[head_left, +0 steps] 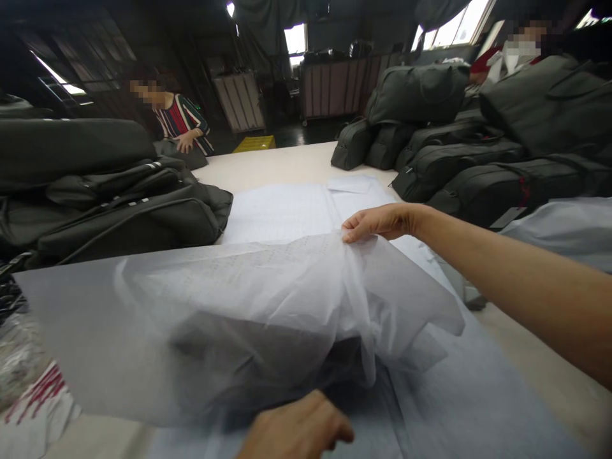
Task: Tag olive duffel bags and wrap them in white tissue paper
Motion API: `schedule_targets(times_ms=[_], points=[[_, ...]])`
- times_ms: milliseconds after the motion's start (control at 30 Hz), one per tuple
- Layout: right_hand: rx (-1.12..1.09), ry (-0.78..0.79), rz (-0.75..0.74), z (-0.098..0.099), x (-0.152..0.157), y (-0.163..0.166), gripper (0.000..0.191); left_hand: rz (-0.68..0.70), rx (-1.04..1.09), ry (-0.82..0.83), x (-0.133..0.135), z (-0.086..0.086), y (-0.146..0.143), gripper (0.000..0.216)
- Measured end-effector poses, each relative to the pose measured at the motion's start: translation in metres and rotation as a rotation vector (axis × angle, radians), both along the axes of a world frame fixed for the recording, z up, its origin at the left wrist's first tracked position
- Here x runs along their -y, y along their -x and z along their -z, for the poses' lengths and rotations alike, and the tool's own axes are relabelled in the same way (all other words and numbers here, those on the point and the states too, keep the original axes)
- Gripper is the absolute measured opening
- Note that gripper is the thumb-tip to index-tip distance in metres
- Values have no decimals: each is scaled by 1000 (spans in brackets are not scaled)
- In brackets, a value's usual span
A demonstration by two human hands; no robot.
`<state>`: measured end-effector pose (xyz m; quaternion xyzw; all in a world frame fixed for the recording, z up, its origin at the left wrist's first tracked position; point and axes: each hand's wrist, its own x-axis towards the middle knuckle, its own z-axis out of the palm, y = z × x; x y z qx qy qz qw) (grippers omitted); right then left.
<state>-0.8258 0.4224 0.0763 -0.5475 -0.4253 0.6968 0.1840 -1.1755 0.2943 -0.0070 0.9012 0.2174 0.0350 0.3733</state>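
A thin, translucent white plastic sheet or bag (287, 287) is raised over the table in front of me; I cannot tell which of the two it is. Faint rows of print run along its upper part, and a dark shape shows through the lower middle. My right hand (375, 223) pinches its top edge between thumb and fingers, gathering creases there. Below its near side, my left hand (299, 428) shows its back, fingers loosely bent and apart, with nothing visible in them. Under it all lies a layer of pale bluish-white sheets (282, 207).
Dark green bags are piled at the left (109, 210) and right (459, 156) of the table (296, 158). White tags with red cords (38, 401) lie at the lower left. One person (184, 121) stands beyond the left pile, another behind the right pile. A yellow crate (255, 143) is beyond the table.
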Motion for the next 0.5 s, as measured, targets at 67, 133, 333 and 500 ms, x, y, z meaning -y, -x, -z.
schedule_targets(times_ms=[67, 133, 333, 500], points=[[-9, 7, 23, -5, 5, 2, 15, -87, -102, 91, 9, 14, -32, 41], [-8, 5, 45, -9, 9, 5, 13, -229, -215, 145, 17, 26, -62, 63], [-3, -21, 69, -13, 17, 8, 13, -322, -220, 110, 22, 51, -89, 31], [-25, -50, 37, -16, 21, 7, 15, -551, 21, 576, 23, 76, -73, 26]])
